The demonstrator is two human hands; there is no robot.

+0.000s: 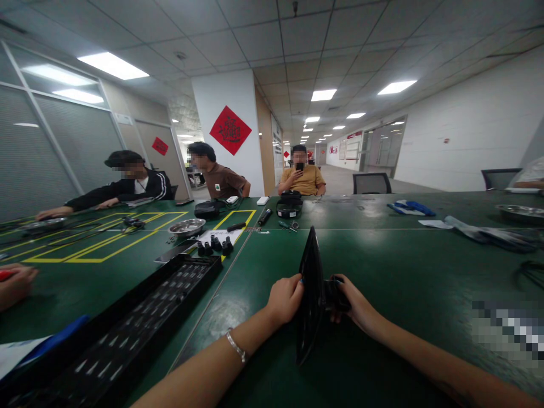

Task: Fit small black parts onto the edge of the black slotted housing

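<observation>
In front of me a thin black flat panel (311,300), seen almost edge-on, stands tilted above the green table. My left hand (287,297) grips it from the left, its thumb near the panel's face and the other fingers partly hidden. On the panel's other side sticks out a black round-ended fitting (331,290). My right hand (351,300) is closed around this fitting, with some fingertips showing beneath it. To the left lies a long black tray (170,283) holding rows of small pale pointed pieces. Several black cone-shaped parts (215,246) stand just past its far end.
A metal bowl (187,228) and a black headset-like device (289,205) are on the green table (408,272). Blue gloves (411,208) and grey cloth (480,231) lie at right. A co-worker's hand (17,286) holds something red at left. Three people sit opposite.
</observation>
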